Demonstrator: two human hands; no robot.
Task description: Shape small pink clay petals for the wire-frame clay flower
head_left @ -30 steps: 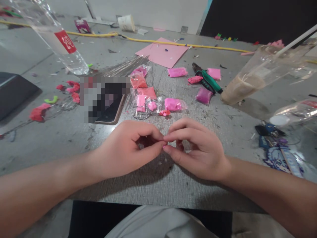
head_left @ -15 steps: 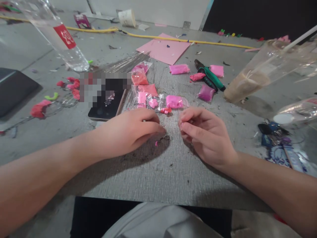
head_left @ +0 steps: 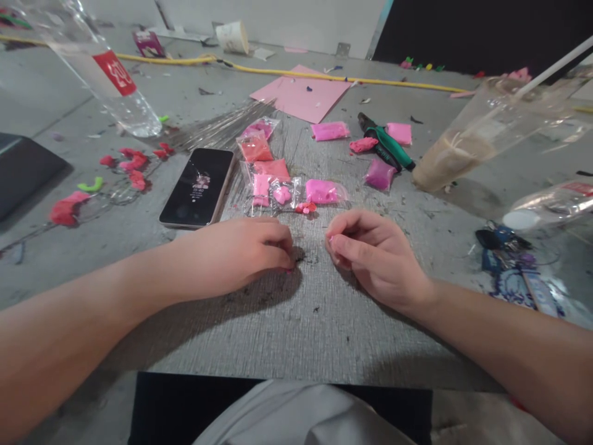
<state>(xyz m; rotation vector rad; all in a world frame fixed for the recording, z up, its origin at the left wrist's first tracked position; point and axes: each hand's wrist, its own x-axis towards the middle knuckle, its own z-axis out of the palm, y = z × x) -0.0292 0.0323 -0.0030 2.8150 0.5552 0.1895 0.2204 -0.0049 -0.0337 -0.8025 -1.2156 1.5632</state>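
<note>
My left hand point(head_left: 241, 250) rests low over the table with its fingers curled together, and a tiny bit of pink clay point(head_left: 289, 271) peeks out under the fingertips. To the right, my right hand point(head_left: 380, 256) pinches a small piece of pink clay point(head_left: 330, 238) between thumb and forefinger; most of that piece is hidden. Just beyond both hands lies a small cluster of red and pink clay pieces point(head_left: 306, 208). Behind it are clear packets of clay, among them a bright pink one point(head_left: 324, 191) and an orange-red one point(head_left: 256, 148).
A phone point(head_left: 198, 188) lies beyond my left forearm, near thin wires point(head_left: 222, 127) and red clay on wire point(head_left: 69, 209). Green-handled pliers point(head_left: 386, 143), a plastic cup with brown drink point(head_left: 456, 157), keys point(head_left: 503, 241) and a water bottle point(head_left: 115, 80) stand or lie around.
My left hand has shifted slightly left and down, its fingertips now over the pink bit that lay uncovered on the table. The right hand keeps its pinch. The view has shifted slightly.
</note>
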